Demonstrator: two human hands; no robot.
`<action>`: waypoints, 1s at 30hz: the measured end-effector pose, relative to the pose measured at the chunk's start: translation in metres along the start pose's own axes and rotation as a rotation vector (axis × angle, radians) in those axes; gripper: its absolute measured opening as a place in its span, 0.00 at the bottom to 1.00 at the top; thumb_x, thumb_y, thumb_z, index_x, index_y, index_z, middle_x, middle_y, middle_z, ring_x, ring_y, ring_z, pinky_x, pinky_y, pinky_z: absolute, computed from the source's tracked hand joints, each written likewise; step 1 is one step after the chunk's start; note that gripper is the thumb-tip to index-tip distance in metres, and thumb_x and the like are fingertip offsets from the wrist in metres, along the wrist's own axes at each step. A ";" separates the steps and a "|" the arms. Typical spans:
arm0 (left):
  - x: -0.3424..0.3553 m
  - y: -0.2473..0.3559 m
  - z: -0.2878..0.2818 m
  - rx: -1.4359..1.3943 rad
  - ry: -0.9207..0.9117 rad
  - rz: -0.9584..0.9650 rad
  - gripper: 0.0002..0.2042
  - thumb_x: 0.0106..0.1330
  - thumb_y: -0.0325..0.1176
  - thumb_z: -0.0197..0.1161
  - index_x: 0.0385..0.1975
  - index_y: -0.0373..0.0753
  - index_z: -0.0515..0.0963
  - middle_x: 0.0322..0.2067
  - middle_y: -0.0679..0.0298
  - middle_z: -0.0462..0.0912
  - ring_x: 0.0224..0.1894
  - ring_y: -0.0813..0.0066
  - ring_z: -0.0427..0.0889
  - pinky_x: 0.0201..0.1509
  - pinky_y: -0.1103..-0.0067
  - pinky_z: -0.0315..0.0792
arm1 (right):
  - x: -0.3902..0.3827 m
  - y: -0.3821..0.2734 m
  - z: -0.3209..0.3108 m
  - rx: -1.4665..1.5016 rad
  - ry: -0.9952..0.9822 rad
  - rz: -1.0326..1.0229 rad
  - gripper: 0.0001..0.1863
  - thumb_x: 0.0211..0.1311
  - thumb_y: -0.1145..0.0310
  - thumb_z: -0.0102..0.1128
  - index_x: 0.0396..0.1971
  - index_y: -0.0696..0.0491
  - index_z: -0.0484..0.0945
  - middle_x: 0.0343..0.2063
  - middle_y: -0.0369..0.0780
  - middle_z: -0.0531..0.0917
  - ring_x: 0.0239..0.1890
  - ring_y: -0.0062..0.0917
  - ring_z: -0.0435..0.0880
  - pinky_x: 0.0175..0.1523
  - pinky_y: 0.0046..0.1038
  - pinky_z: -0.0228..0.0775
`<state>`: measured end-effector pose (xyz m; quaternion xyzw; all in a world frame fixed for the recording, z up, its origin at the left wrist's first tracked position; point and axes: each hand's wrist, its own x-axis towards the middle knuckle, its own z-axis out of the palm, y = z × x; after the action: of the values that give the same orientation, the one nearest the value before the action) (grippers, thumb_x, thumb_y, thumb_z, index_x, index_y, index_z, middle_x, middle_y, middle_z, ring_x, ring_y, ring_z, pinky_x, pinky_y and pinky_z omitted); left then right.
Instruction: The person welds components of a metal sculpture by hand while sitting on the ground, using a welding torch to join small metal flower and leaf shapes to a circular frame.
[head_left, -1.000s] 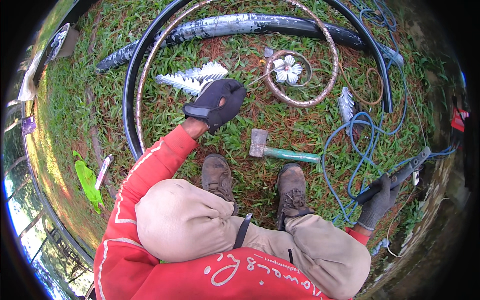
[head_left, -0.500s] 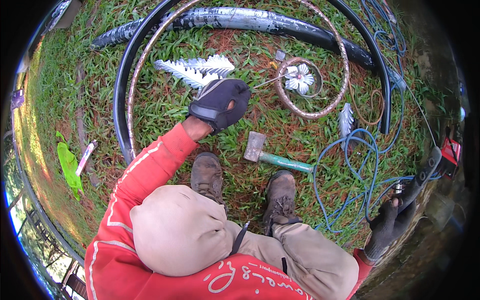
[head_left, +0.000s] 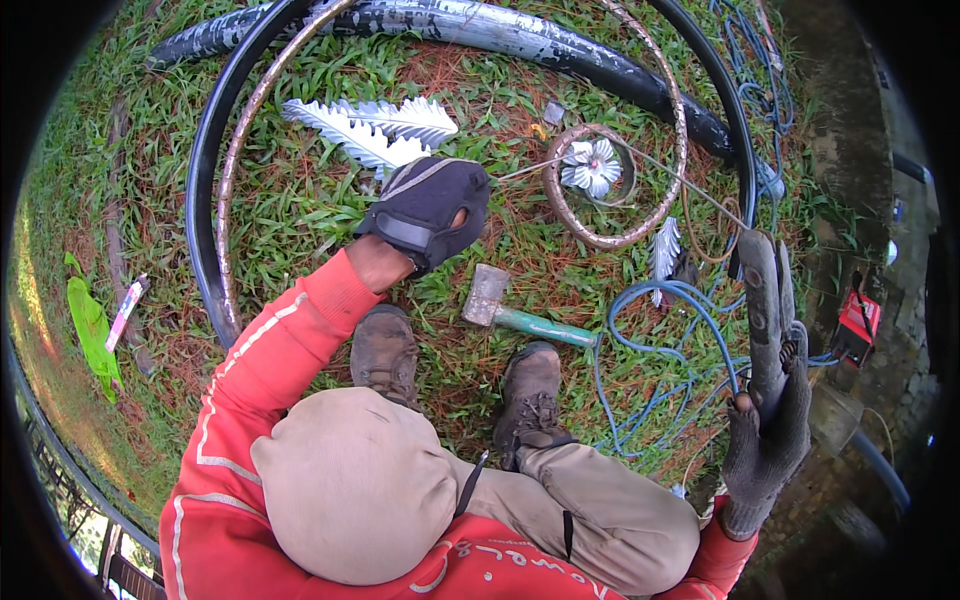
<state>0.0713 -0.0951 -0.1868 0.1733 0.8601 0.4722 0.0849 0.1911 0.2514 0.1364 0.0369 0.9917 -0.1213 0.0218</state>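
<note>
My left hand (head_left: 425, 210), in a black glove, reaches forward over the grass with its fingers curled down at the lower tip of a silver metal leaf (head_left: 370, 125). A thin rod runs from the glove to a small metal flower (head_left: 592, 165) inside a rusty ring. Whether the hand grips anything is hidden under the glove. My right hand (head_left: 770, 440), in a grey glove, holds a dark welding holder (head_left: 765, 300) upright at the right, with a blue cable (head_left: 650, 330) trailing from it. A hammer (head_left: 520, 315) with a green handle lies between the hands, just ahead of my boots.
A large black hoop (head_left: 200, 220) with a rusty hoop inside it circles the work on the grass. A long black pipe (head_left: 520, 35) lies across the top. A red box (head_left: 858, 325) sits at the right, a green scrap (head_left: 90, 325) at the left.
My right hand has lifted the welding holder from low at the right edge to an upright position nearer the hoop. My left hand has stayed by the metal leaf.
</note>
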 end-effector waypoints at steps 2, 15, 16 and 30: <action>-0.001 -0.002 -0.005 -0.022 0.007 0.040 0.24 0.81 0.52 0.64 0.43 0.31 0.86 0.37 0.40 0.86 0.42 0.29 0.86 0.44 0.50 0.77 | 0.005 -0.001 0.001 -0.052 -0.006 -0.016 0.37 0.76 0.64 0.78 0.78 0.64 0.75 0.68 0.54 0.88 0.66 0.39 0.89 0.72 0.41 0.79; 0.014 0.011 -0.033 0.280 0.097 0.306 0.08 0.67 0.36 0.68 0.41 0.41 0.84 0.36 0.54 0.84 0.42 0.45 0.85 0.48 0.55 0.79 | 0.015 -0.012 -0.006 0.020 -0.116 0.040 0.41 0.80 0.67 0.72 0.84 0.68 0.66 0.80 0.52 0.77 0.78 0.34 0.77 0.82 0.39 0.65; 0.013 0.001 -0.027 0.264 0.282 0.445 0.06 0.67 0.36 0.68 0.37 0.43 0.83 0.34 0.58 0.83 0.40 0.49 0.83 0.47 0.57 0.78 | 0.016 -0.012 -0.006 0.020 -0.115 0.040 0.41 0.80 0.67 0.72 0.84 0.68 0.66 0.80 0.52 0.77 0.78 0.34 0.77 0.82 0.39 0.65; 0.023 0.024 -0.041 0.348 0.069 0.276 0.12 0.63 0.39 0.72 0.39 0.38 0.87 0.35 0.51 0.89 0.40 0.44 0.90 0.47 0.53 0.84 | 0.012 -0.008 -0.013 -0.075 -0.018 -0.069 0.38 0.78 0.60 0.75 0.79 0.66 0.74 0.70 0.54 0.86 0.70 0.38 0.88 0.74 0.40 0.77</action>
<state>0.0422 -0.1068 -0.1443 0.2851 0.8991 0.3296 -0.0412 0.1777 0.2474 0.1505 0.0010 0.9960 -0.0850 0.0280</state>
